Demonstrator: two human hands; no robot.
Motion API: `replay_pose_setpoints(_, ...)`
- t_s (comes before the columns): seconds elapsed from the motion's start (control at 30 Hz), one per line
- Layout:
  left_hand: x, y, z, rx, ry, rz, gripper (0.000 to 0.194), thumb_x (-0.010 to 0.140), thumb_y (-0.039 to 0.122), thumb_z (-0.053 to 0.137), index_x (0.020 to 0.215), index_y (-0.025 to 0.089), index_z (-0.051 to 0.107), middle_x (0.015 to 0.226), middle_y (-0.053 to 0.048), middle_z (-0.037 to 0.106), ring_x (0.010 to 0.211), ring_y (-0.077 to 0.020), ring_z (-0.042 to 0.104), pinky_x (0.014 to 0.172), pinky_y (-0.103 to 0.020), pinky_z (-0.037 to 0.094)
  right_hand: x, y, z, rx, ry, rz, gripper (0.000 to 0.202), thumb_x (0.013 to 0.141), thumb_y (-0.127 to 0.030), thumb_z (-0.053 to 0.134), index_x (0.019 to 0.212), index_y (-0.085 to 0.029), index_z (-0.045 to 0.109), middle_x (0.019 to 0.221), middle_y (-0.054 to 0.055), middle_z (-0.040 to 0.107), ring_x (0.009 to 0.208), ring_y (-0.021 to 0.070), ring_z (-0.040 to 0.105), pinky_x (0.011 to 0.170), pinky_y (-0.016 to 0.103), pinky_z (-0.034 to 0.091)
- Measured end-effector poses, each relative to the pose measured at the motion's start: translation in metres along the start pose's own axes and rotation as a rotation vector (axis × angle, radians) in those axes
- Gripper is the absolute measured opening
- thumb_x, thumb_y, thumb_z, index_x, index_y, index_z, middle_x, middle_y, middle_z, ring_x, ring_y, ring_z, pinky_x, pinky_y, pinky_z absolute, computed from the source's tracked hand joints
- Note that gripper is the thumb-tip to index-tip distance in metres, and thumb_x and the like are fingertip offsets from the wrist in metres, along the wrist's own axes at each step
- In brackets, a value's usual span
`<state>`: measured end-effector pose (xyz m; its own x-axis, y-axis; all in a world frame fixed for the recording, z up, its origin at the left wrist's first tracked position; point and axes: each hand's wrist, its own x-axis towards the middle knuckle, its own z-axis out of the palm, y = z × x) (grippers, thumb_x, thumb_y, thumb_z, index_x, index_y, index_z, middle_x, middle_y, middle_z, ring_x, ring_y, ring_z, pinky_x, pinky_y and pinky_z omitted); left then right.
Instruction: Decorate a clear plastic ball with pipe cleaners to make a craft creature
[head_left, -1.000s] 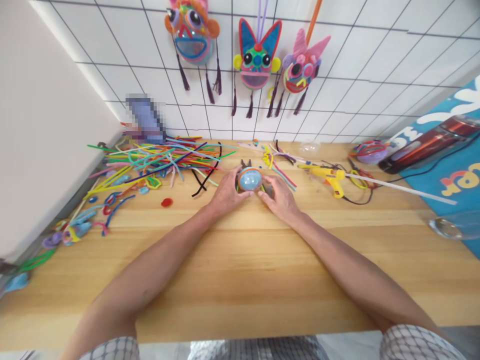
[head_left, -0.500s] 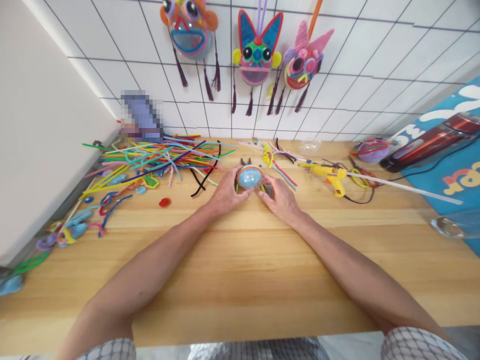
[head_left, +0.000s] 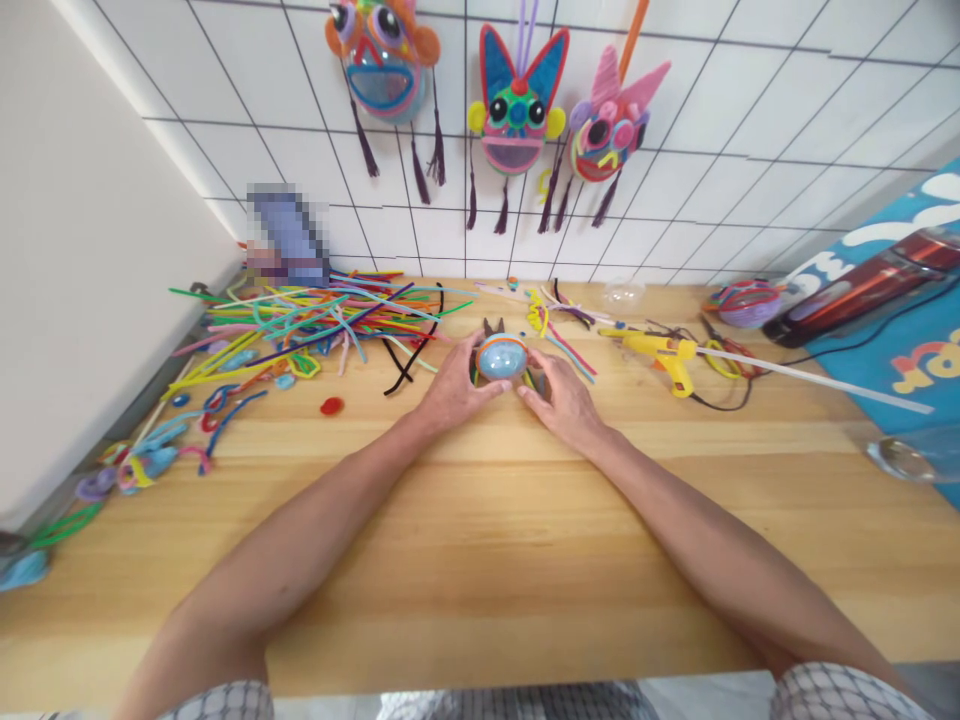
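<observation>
Between my hands is a rounded, clear-bluish plastic shell [head_left: 502, 360] with an orange and blue rim along its upper edge. My left hand [head_left: 454, 388] is closed on its left side, the thumb along the lower edge. The fingers of my right hand [head_left: 564, 398] curl against its right side, the thumb slightly apart below. Just behind the shell show the dark jaws of pliers [head_left: 493, 327]; their handles are mostly hidden by the shell and my hands.
Many coloured pipe cleaners [head_left: 322, 320] are heaped at the back left. A red disc [head_left: 331, 406] lies left of my hands. To the right are a yellow glue gun [head_left: 660, 350] with a long glue stick and a red thermos [head_left: 862, 285]. Decorated masks [head_left: 517, 115] hang on the tiled wall.
The whole view has shifted very slightly. Both hands keep their places around the shell, with hardly any visible movement.
</observation>
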<state>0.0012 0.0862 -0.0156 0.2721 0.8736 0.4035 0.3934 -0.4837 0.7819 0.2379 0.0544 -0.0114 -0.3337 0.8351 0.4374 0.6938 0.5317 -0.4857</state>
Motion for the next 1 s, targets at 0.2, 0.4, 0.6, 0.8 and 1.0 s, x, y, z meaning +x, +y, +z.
replay_pose_setpoints(0.2, 0.002, 0.007, -0.004, -0.036, -0.020, -0.024, 0.060, 0.087, 0.040, 0.082, 0.138, 0.017, 0.059, 0.137, -0.016, 0.071, 0.127, -0.0310, 0.070, 0.113, -0.048, 0.056, -0.001, 0.002, 0.002, -0.006, 0.001, 0.004, 0.061, 0.101, -0.040, 0.060, 0.158, -0.022, 0.047, 0.141, 0.019, 0.069, 0.132, 0.0372, 0.065, 0.110, 0.061, 0.054)
replay_pose_setpoints(0.4, 0.003, 0.010, -0.005, -0.015, -0.021, -0.010, 0.065, 0.085, 0.040, 0.084, 0.141, 0.017, 0.058, 0.140, -0.016, 0.071, 0.129, -0.0327, 0.069, 0.114, -0.050, 0.054, 0.000, 0.002, 0.003, 0.001, -0.022, 0.029, 0.062, 0.100, -0.039, 0.061, 0.158, -0.025, 0.046, 0.140, 0.017, 0.071, 0.130, 0.0364, 0.066, 0.110, 0.060, 0.054)
replay_pose_setpoints(0.6, 0.003, 0.009, -0.005, 0.002, -0.020, 0.006, 0.065, 0.085, 0.039, 0.084, 0.140, 0.015, 0.059, 0.140, -0.018, 0.071, 0.130, -0.0332, 0.068, 0.114, -0.050, 0.054, -0.001, -0.001, 0.001, -0.004, 0.021, 0.016, 0.064, 0.099, -0.036, 0.062, 0.160, -0.024, 0.045, 0.145, 0.018, 0.067, 0.135, 0.0359, 0.063, 0.113, 0.060, 0.054)
replay_pose_setpoints(0.8, 0.002, 0.004, -0.002, 0.014, 0.003, 0.015, 0.069, 0.083, 0.040, 0.086, 0.142, 0.017, 0.057, 0.142, -0.017, 0.069, 0.132, -0.0334, 0.067, 0.116, -0.051, 0.052, -0.001, -0.001, 0.002, 0.029, 0.040, -0.046, 0.065, 0.099, -0.032, 0.064, 0.161, -0.027, 0.044, 0.150, 0.016, 0.064, 0.138, 0.0354, 0.062, 0.115, 0.061, 0.053)
replay_pose_setpoints(1.0, 0.002, -0.001, 0.000, 0.020, 0.001, 0.045, 0.071, 0.083, 0.038, 0.086, 0.145, 0.020, 0.056, 0.144, -0.016, 0.069, 0.134, -0.0325, 0.066, 0.117, -0.051, 0.052, -0.002, 0.005, 0.005, 0.024, 0.033, -0.049, 0.064, 0.100, -0.034, 0.064, 0.160, -0.025, 0.046, 0.145, 0.018, 0.067, 0.136, 0.0371, 0.063, 0.113, 0.062, 0.054)
